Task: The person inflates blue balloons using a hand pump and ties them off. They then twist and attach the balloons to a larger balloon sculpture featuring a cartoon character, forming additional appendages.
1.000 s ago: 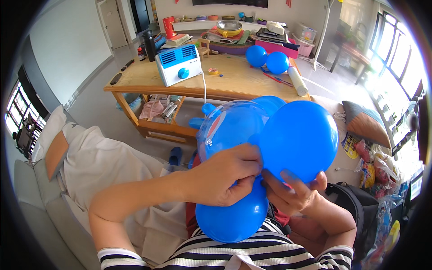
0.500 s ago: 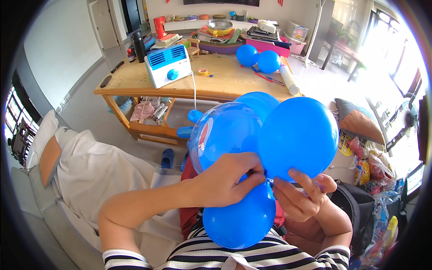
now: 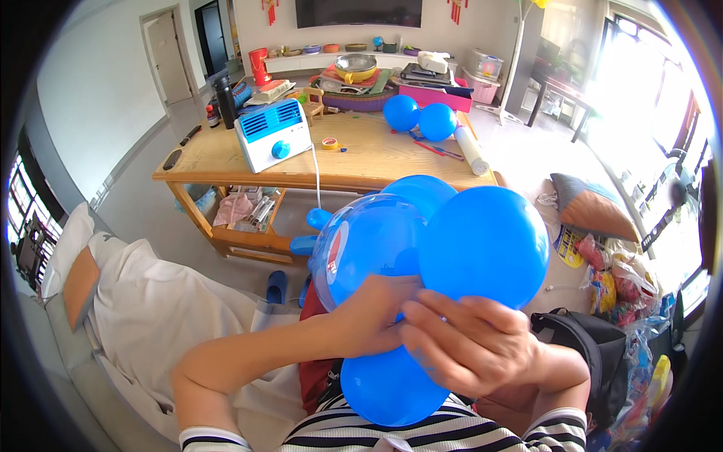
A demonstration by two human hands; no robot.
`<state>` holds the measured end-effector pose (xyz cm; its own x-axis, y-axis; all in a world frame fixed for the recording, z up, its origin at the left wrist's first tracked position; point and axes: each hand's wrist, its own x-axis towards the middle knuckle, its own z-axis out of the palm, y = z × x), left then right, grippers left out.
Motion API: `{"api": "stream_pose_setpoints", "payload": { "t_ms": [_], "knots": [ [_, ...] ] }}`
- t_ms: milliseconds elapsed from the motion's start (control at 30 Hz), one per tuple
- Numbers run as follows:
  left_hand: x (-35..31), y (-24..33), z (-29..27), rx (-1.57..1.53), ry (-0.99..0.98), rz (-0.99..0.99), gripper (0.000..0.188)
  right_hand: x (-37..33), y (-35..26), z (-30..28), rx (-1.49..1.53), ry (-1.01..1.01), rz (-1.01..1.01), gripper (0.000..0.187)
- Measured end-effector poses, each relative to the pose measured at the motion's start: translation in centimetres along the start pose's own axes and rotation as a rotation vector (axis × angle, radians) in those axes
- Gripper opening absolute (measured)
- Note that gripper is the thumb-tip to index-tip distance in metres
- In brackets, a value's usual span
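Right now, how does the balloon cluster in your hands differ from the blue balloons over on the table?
The held cluster joins several balloons, one clear with blue inside; the table balloons are two plain blue ones. The held cluster is gripped by the left hand and right hand; the table balloons lie untouched on the wooden table. Both are blue and inflated.

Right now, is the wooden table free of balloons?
No: two blue balloons lie on the wooden table, beside a white roll.

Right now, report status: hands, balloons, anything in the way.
Left hand and right hand both gripping blue balloon cluster at its centre. Cluster held at chest, above lap. Nothing between hands; wooden table stands well beyond.
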<state>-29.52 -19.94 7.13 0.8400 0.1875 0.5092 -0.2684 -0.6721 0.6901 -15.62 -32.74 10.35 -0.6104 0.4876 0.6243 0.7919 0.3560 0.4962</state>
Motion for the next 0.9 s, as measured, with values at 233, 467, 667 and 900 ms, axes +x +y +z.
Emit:
{"api": "stream_pose_setpoints", "payload": {
  "t_ms": [233,467,667,900],
  "knots": [
    [-0.8,-1.7,-0.2,0.057,0.053,0.149,0.024,-1.0,0.2,0.5,-0.122,-0.168,0.118,0.033],
    [0.4,-2.7,-0.5,0.157,0.079,0.435,0.02,-2.2,-0.2,1.5,-0.121,-0.072,0.288,0.032],
    [0.4,-3.3,-0.8,0.111,0.078,0.423,0.021,-2.4,-0.4,2.1,-0.046,-0.021,0.354,0.027],
    [0.4,-3.7,-0.9,-0.05,0.043,0.367,0.02,-2.4,-0.1,2.4,0.081,-0.079,0.361,0.026]
  ]
}}
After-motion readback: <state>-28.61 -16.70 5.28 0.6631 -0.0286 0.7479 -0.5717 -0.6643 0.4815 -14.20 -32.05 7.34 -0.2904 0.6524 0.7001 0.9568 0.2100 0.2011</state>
